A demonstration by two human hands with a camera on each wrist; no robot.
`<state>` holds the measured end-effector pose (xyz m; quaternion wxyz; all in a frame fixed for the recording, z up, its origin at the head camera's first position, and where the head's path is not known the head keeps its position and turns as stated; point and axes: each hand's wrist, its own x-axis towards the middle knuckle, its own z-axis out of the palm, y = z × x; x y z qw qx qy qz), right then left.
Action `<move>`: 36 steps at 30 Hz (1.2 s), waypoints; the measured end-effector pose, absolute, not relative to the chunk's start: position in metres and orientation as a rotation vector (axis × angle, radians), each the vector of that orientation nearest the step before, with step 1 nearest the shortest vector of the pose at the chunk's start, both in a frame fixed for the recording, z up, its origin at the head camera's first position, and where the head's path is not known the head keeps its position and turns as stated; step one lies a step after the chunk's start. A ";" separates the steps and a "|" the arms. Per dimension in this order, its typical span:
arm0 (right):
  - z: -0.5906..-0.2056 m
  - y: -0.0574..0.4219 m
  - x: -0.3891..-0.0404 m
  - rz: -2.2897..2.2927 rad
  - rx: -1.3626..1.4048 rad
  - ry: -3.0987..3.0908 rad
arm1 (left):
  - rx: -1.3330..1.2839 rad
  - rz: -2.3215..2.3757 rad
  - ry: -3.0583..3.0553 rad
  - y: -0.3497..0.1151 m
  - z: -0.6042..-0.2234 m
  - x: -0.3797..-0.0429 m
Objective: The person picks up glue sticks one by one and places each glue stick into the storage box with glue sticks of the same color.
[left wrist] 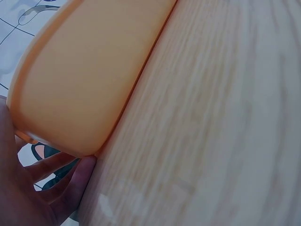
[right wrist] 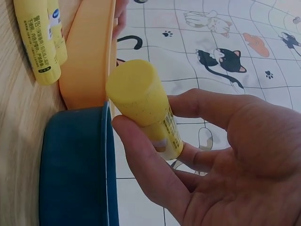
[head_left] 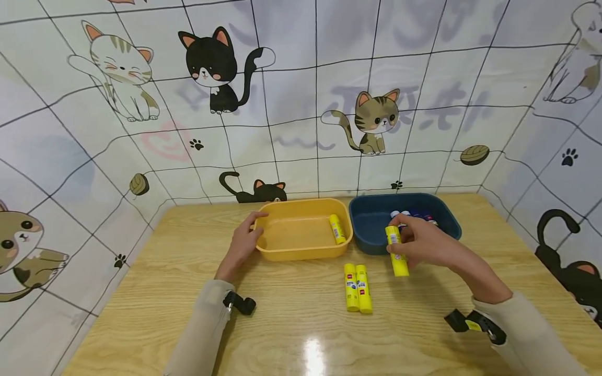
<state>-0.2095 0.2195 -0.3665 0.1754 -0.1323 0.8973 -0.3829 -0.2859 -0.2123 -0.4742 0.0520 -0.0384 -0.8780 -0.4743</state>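
Observation:
My right hand [head_left: 420, 243] holds a yellow glue stick [head_left: 397, 251] between thumb and fingers, raised in front of the dark blue bin [head_left: 371, 245]. In the right wrist view its smooth yellow end [right wrist: 131, 82] points toward the orange-yellow bin. My left hand [head_left: 244, 237] grips the left end of that orange-yellow bin [head_left: 301, 254], fingers at its rim and outer wall [left wrist: 89, 80]. Inside the bin, at its right end, lies one yellow glue stick [head_left: 336, 230]. Two more glue sticks, a left one [head_left: 350, 287] and a right one [head_left: 363, 289], lie side by side on the table.
Both bins stand next to each other at the back of the wooden table [head_left: 282, 313]. Several small bottles with white and purple parts [head_left: 414, 214] sit in the blue bin, partly hidden by my right hand. A cat-print cloth [head_left: 301, 104] hangs behind and at the sides.

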 end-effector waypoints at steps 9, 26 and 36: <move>-0.356 0.207 -0.223 -1.022 -0.410 2.599 | -0.128 -1.438 -2.668 -0.212 -0.474 -0.286; -0.348 0.172 -0.265 -0.998 -0.425 2.515 | -0.115 -1.444 -2.681 -0.212 -0.474 -0.285; -0.339 0.157 -0.284 -1.012 -0.419 2.454 | -0.119 -1.456 -2.664 -0.212 -0.476 -0.287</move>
